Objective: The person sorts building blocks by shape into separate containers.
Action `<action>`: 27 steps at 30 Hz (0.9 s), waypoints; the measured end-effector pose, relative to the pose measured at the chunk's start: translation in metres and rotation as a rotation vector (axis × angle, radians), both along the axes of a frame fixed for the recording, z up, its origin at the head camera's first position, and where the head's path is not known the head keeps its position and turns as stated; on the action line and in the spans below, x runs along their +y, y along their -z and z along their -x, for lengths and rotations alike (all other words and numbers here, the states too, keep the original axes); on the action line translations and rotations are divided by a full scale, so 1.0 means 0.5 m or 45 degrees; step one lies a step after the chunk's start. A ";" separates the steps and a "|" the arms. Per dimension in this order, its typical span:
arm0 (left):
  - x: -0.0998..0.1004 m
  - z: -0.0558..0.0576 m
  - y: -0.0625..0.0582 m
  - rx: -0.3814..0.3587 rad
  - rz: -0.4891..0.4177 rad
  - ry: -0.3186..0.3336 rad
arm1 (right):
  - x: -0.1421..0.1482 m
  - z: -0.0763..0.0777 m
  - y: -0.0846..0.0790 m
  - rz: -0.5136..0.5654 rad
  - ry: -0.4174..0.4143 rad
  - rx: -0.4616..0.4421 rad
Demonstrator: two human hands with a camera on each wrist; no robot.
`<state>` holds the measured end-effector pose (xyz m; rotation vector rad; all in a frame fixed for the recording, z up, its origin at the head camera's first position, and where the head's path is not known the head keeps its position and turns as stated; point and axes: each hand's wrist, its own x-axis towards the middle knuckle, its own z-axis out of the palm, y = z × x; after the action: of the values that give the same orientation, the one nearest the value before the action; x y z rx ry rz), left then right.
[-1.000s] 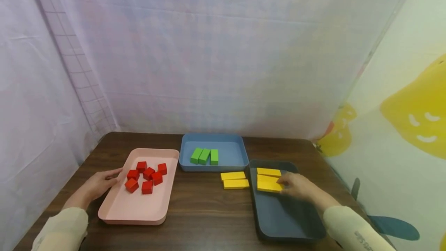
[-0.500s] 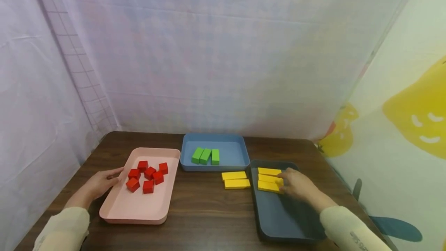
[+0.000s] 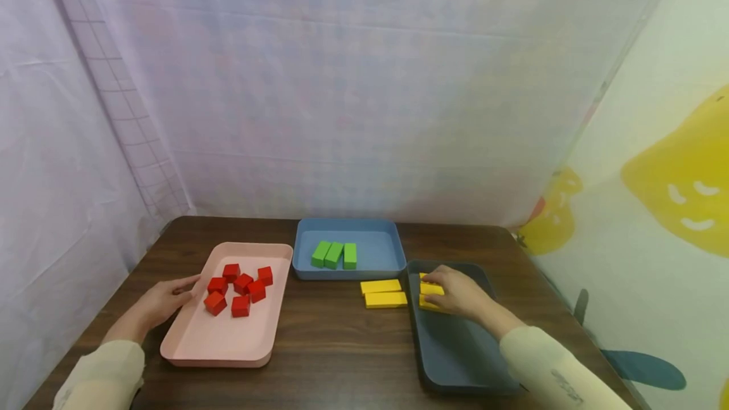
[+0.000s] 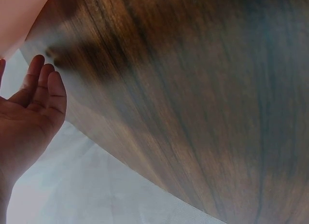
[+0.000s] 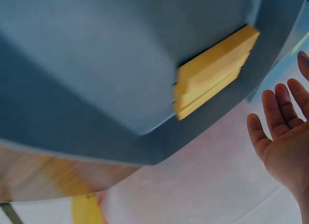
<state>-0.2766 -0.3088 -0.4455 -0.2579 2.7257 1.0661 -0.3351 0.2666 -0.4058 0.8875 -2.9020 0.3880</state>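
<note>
My left hand (image 3: 162, 302) lies at the left rim of a pink tray (image 3: 228, 340), fingers loosely extended; whether it touches the rim I cannot tell. Several red cubes (image 3: 240, 306) sit in that tray. In the left wrist view the fingers (image 4: 57, 91) are spread beside the tray's edge. My right hand (image 3: 458, 291) hovers above the dark grey tray (image 3: 455, 353), partly covering three flat yellow blocks (image 3: 431, 288) lined up inside it. The right wrist view shows these fingers (image 5: 275, 115) extended and holding nothing, apart from the yellow blocks (image 5: 212, 74).
Two more yellow blocks (image 3: 385, 300) lie on the brown table (image 3: 336, 347), just left of the grey tray. A blue tray (image 3: 376, 252) at the back holds three green blocks (image 3: 333, 255). Cloth (image 3: 364, 112) hangs behind the table.
My right hand has moved left from the right ends of the yellow blocks to over their middle. Before that, the blocks in the grey tray were spread into a neat row. The left hand stays put.
</note>
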 end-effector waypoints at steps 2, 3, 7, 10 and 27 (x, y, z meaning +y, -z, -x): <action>-0.001 0.000 0.000 -0.003 -0.004 -0.008 | -0.022 -0.001 -0.003 0.020 -0.029 -0.021; -0.002 0.000 0.001 0.001 -0.001 -0.006 | -0.033 -0.002 -0.004 0.028 -0.051 -0.030; -0.003 0.000 0.001 0.011 -0.006 -0.009 | -0.073 -0.002 -0.003 0.010 -0.128 -0.046; -0.003 0.000 0.002 0.033 -0.006 0.009 | -0.098 -0.003 0.005 -0.055 -0.148 -0.058; 0.000 0.001 0.008 -0.005 -0.041 -0.031 | -0.165 -0.022 0.054 -0.470 -0.163 0.029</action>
<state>-0.2773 -0.3090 -0.4496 -0.2883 2.7060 1.1135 -0.3241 0.1843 -0.4328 1.1185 -2.9534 -0.1584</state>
